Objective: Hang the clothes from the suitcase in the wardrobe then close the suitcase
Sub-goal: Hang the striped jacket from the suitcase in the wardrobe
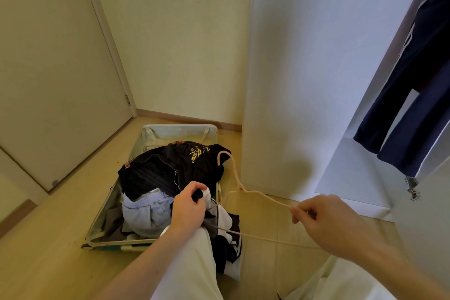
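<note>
An open pale suitcase lies on the wooden floor, piled with clothes: a black shirt with a yellow print on top and a light grey garment below it. My left hand grips a black-and-white garment that hangs over the suitcase's near right corner. My right hand pinches one shoulder of a thin beige hanger; its hook points toward the suitcase. The white wardrobe stands open at the right, with dark navy striped trousers hanging inside.
A closed cream door fills the left wall. The wardrobe's side panel stands just right of the suitcase. My pale-trousered legs are at the bottom of the view. A wardrobe door hinge shows at the far right.
</note>
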`<action>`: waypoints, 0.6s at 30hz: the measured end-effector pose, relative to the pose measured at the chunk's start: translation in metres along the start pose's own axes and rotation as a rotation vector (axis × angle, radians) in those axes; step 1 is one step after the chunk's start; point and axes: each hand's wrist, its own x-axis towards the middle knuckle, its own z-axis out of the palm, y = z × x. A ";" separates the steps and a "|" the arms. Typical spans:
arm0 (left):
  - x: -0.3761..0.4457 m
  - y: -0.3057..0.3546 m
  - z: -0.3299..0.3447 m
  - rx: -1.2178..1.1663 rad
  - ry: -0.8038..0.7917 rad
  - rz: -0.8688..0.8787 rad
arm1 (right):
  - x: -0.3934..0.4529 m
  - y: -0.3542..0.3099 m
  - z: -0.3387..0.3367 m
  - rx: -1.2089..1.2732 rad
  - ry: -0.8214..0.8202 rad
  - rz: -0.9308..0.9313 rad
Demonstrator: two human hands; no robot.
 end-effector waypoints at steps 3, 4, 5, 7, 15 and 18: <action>0.000 0.000 -0.002 0.005 -0.002 -0.017 | -0.001 0.007 -0.016 0.005 0.026 0.020; 0.001 0.000 -0.002 0.010 -0.005 -0.024 | -0.001 0.008 -0.020 0.004 0.034 0.015; 0.001 0.000 -0.002 0.014 -0.005 -0.031 | -0.002 0.008 -0.022 0.003 0.039 0.010; 0.001 0.001 0.000 0.025 0.004 -0.044 | -0.003 0.008 -0.024 0.008 0.044 0.007; 0.001 0.003 0.002 0.010 -0.021 -0.035 | 0.001 -0.007 -0.009 0.023 -0.038 -0.056; -0.001 0.004 0.001 0.009 0.006 -0.039 | 0.000 -0.007 -0.013 0.029 -0.064 -0.042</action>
